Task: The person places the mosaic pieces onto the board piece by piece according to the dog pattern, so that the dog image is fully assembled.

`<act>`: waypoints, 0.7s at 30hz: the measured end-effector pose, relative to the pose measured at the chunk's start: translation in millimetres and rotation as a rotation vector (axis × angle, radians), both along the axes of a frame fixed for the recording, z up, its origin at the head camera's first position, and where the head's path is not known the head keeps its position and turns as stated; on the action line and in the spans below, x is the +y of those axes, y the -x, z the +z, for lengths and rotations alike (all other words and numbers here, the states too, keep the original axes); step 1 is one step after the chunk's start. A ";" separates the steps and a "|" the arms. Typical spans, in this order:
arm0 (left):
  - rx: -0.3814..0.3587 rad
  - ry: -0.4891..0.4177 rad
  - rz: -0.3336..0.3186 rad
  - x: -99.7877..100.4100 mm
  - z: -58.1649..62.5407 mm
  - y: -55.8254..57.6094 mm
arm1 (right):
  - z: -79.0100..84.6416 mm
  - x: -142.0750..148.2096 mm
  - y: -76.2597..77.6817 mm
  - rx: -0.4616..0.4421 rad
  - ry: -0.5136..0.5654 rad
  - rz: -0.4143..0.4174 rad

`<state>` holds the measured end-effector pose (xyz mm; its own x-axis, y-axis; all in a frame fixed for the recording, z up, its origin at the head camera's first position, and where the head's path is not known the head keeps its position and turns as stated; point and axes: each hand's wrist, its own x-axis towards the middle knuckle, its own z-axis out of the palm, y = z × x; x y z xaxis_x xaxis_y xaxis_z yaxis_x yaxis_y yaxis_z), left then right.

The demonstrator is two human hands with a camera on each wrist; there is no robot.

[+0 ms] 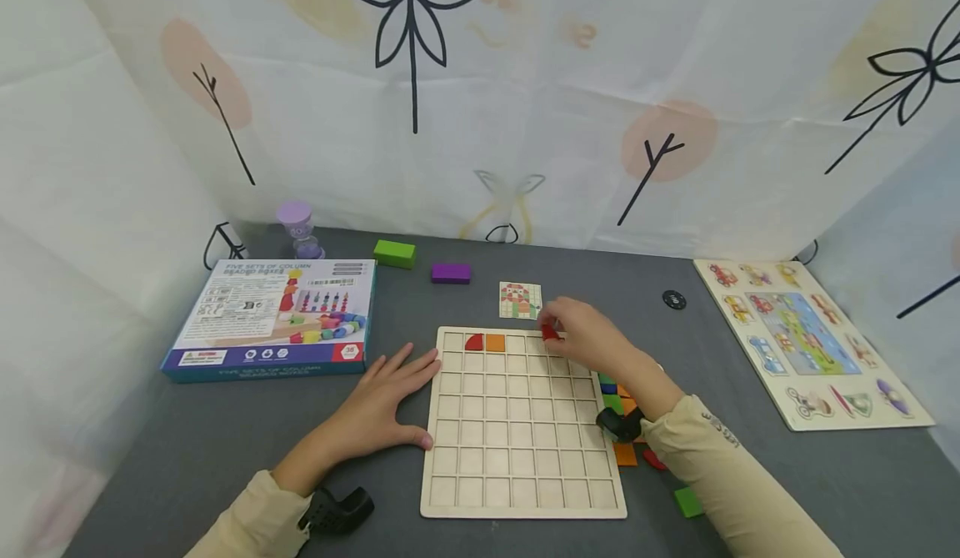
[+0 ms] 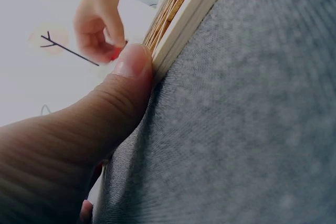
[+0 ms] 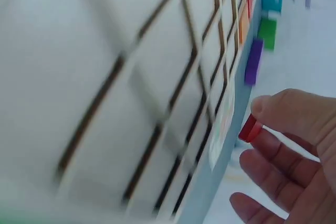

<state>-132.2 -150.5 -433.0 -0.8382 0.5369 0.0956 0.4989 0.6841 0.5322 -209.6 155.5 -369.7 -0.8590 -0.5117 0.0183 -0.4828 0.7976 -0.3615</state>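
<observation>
A pale wooden grid board (image 1: 522, 512) lies on the grey table. In its top row sit a red quarter-round piece (image 1: 474, 343) and an orange square piece (image 1: 495, 343). My left hand (image 1: 384, 404) rests at the board's left side with fingers spread, the thumb (image 2: 134, 64) against the edge. Over the top right cells, my right hand (image 1: 588, 337) pinches a small red block (image 3: 250, 128) between thumb and index finger, its other fingers loosely bent. A small card with a coloured grid picture (image 1: 520, 299) lies just behind the board.
Loose coloured pieces (image 1: 626, 454) lie right of the board, partly under the right forearm. A boxed toy set (image 1: 270, 316), green block (image 1: 394, 253), purple block (image 1: 451, 273) and purple hourglass (image 1: 296, 220) stand behind left. Rightward are a black disc (image 1: 674, 299) and a picture puzzle board (image 1: 806, 341).
</observation>
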 end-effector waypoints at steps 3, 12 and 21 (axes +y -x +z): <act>0.002 -0.003 -0.004 1.2 -1.3 0.2 | -3.9 -19.5 0.8 0.015 -0.038 0.053; -0.009 -0.006 -0.004 2.5 -0.3 -2.3 | -14.0 -43.1 -1.1 -0.007 -0.108 0.020; 0.000 0.003 0.004 0.2 0.9 -0.8 | -9.9 -34.5 -5.4 -0.003 -0.035 0.032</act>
